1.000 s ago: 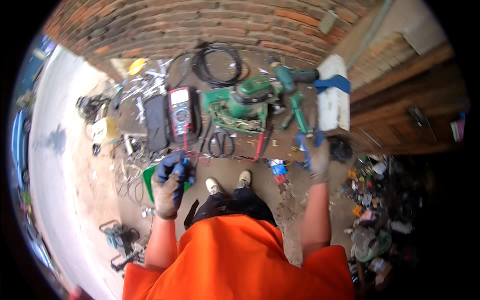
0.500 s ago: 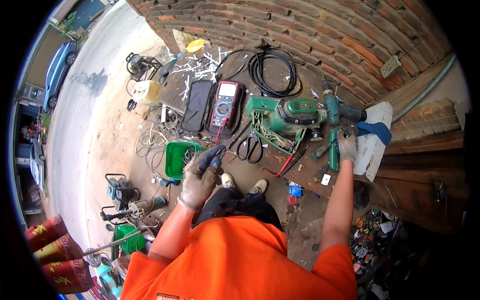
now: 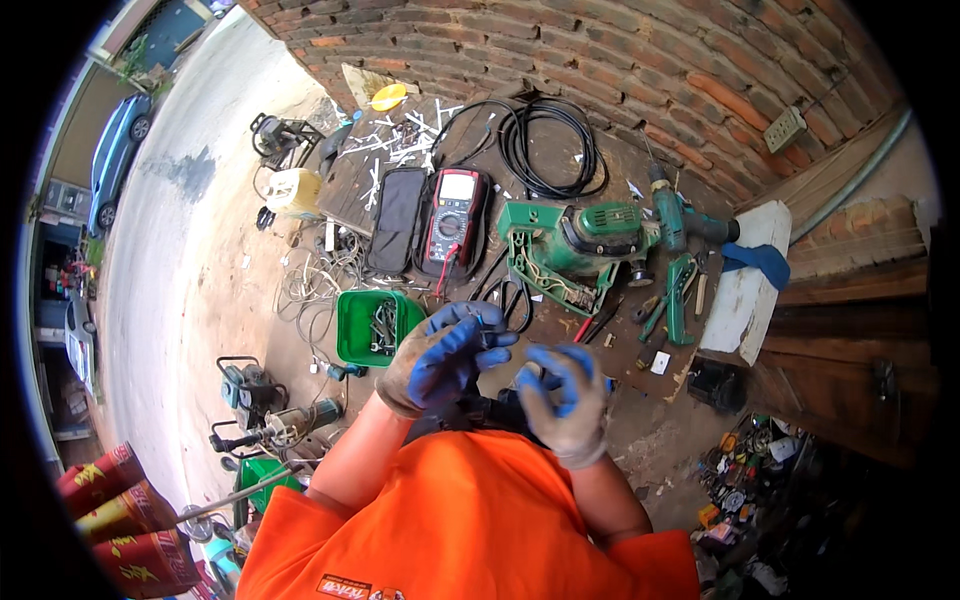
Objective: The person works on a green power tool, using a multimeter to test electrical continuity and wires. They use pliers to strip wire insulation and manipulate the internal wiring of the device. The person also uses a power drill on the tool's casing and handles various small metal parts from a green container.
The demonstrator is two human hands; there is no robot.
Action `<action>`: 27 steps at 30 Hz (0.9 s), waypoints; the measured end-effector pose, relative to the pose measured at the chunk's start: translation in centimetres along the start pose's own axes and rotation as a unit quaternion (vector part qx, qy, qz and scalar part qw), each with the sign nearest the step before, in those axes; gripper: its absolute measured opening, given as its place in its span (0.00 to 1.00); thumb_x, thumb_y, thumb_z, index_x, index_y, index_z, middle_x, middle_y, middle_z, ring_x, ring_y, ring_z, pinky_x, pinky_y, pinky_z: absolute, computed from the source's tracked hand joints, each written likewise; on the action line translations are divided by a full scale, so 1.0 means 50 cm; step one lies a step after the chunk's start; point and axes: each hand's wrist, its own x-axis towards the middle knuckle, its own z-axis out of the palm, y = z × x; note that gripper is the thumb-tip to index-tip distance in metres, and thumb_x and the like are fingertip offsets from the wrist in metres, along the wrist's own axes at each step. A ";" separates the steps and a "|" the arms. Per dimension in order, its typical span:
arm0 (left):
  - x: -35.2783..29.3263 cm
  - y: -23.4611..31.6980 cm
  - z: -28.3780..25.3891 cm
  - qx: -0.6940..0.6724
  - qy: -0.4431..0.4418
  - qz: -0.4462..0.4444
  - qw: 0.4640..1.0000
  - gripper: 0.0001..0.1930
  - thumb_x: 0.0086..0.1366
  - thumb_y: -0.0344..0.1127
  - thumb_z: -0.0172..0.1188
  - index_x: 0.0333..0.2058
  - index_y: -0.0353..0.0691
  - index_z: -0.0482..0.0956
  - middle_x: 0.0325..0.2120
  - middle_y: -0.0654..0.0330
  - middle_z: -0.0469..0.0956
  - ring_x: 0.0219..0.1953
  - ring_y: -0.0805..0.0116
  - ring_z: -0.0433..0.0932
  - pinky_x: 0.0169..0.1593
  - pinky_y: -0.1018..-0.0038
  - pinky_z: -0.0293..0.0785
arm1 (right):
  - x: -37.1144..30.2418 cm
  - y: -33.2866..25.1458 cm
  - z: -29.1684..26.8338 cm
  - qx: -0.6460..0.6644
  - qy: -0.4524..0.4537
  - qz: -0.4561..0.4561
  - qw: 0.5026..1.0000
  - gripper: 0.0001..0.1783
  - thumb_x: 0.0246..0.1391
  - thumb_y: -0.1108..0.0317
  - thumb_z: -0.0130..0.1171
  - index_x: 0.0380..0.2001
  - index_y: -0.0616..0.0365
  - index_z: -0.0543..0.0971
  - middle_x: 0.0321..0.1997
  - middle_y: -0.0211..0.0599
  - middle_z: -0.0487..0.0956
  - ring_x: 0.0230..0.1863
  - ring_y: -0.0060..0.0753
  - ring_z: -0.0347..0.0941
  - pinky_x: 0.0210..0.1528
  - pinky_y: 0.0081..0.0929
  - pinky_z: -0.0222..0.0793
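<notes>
My left hand (image 3: 445,360), in a grey glove with a blue palm, is raised in front of my body, palm up. Its fingers curl around a small dark thing too hidden to name. Close by on the right, my right hand (image 3: 570,410) wears the same glove, fingers bent toward the thumb; whatever they pinch is too small and blurred to tell. Beyond them on the table lie an opened green power tool (image 3: 575,245) with wiring showing and a red-and-grey multimeter (image 3: 452,215) in its black case. Black-handled scissors (image 3: 518,305) are partly hidden behind my left hand.
A green bin (image 3: 352,335) of metal tools stands left of my hands. On the table are a coiled black cable (image 3: 550,150), a cordless drill (image 3: 668,215) and a green handle shell (image 3: 681,300). A white block (image 3: 745,290) sits at right, below a brick wall (image 3: 600,60).
My right hand has left the green handle shell at the right of the table and come back beside my left hand. My left hand has moved right and turned its palm up.
</notes>
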 end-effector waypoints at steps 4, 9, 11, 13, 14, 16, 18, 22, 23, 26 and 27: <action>0.020 0.023 -0.014 0.092 -0.069 -0.030 0.993 0.19 0.72 0.37 0.49 0.56 0.31 0.68 0.48 0.56 0.76 0.47 0.66 0.78 0.49 0.74 0.76 | 0.051 -0.024 0.076 -0.229 -0.017 -0.027 0.973 0.22 0.45 0.60 0.68 0.42 0.58 0.79 0.36 0.44 0.71 0.36 0.47 0.72 0.37 0.42 0.70; 0.051 0.042 -0.050 0.189 -0.010 -0.013 0.982 0.18 0.71 0.34 0.50 0.56 0.32 0.71 0.46 0.55 0.78 0.46 0.70 0.77 0.50 0.76 0.73 | 0.094 -0.017 0.133 -0.285 -0.015 -0.042 0.958 0.18 0.43 0.63 0.65 0.39 0.58 0.79 0.33 0.41 0.72 0.33 0.47 0.73 0.34 0.44 0.69; 0.056 0.069 -0.068 0.392 -0.025 0.064 0.917 0.20 0.72 0.37 0.50 0.57 0.30 0.69 0.48 0.56 0.77 0.49 0.71 0.75 0.54 0.75 0.70 | 0.109 -0.020 0.157 -0.297 -0.007 -0.030 0.954 0.17 0.42 0.66 0.65 0.38 0.59 0.79 0.33 0.41 0.73 0.33 0.47 0.73 0.34 0.44 0.69; 0.071 0.097 -0.087 0.520 -0.043 0.122 0.845 0.23 0.71 0.38 0.50 0.59 0.30 0.67 0.49 0.56 0.77 0.49 0.72 0.74 0.55 0.74 0.69 | 0.121 -0.018 0.183 -0.303 0.007 -0.012 0.953 0.17 0.40 0.68 0.64 0.38 0.59 0.80 0.33 0.43 0.73 0.33 0.49 0.73 0.34 0.44 0.69; 0.075 0.111 -0.092 0.512 -0.046 0.106 0.852 0.22 0.70 0.38 0.51 0.58 0.30 0.69 0.48 0.56 0.77 0.49 0.72 0.74 0.55 0.74 0.70 | 0.128 -0.023 0.193 -0.303 0.006 0.000 0.953 0.17 0.40 0.68 0.64 0.37 0.59 0.80 0.33 0.43 0.73 0.32 0.49 0.73 0.33 0.44 0.69; 0.082 0.143 -0.095 0.495 -0.051 0.072 0.864 0.20 0.70 0.37 0.51 0.55 0.30 0.72 0.47 0.55 0.79 0.48 0.73 0.75 0.53 0.74 0.71 | 0.145 -0.035 0.210 -0.303 0.004 0.023 0.953 0.16 0.40 0.69 0.64 0.36 0.59 0.80 0.32 0.43 0.73 0.30 0.50 0.73 0.32 0.45 0.69; 0.098 0.167 -0.109 0.508 -0.062 0.084 0.855 0.18 0.69 0.36 0.52 0.52 0.29 0.75 0.45 0.55 0.79 0.46 0.72 0.76 0.52 0.74 0.72 | 0.156 -0.041 0.228 -0.311 0.004 0.043 0.950 0.14 0.41 0.69 0.63 0.35 0.59 0.80 0.31 0.43 0.73 0.30 0.50 0.73 0.31 0.44 0.69; 0.120 0.199 -0.123 0.438 -0.054 0.071 0.895 0.14 0.63 0.30 0.55 0.46 0.31 0.79 0.40 0.49 0.82 0.42 0.62 0.81 0.49 0.70 0.75 | 0.168 -0.039 0.271 -0.275 0.047 0.072 0.958 0.13 0.42 0.70 0.63 0.34 0.61 0.80 0.31 0.44 0.74 0.29 0.50 0.74 0.30 0.41 0.70; 0.126 0.207 -0.128 0.448 -0.060 0.080 0.889 0.14 0.63 0.31 0.55 0.45 0.31 0.80 0.40 0.49 0.82 0.42 0.62 0.81 0.49 0.69 0.75 | 0.172 -0.040 0.280 -0.264 0.048 0.088 0.959 0.13 0.42 0.70 0.63 0.34 0.61 0.79 0.31 0.45 0.74 0.29 0.50 0.75 0.30 0.41 0.71; 0.143 0.224 -0.140 0.469 -0.075 0.089 0.876 0.13 0.63 0.32 0.55 0.43 0.32 0.81 0.40 0.49 0.82 0.43 0.61 0.81 0.50 0.69 0.74 | 0.181 -0.045 0.300 -0.240 0.058 0.123 0.961 0.12 0.43 0.70 0.64 0.34 0.62 0.79 0.33 0.45 0.75 0.29 0.49 0.75 0.30 0.39 0.71; 0.146 0.230 -0.140 0.471 -0.076 0.081 0.875 0.13 0.63 0.32 0.55 0.42 0.32 0.81 0.39 0.49 0.82 0.43 0.60 0.81 0.50 0.68 0.74 | 0.183 -0.047 0.305 -0.237 0.065 0.125 0.961 0.12 0.43 0.70 0.64 0.34 0.62 0.79 0.33 0.46 0.75 0.28 0.49 0.75 0.30 0.39 0.71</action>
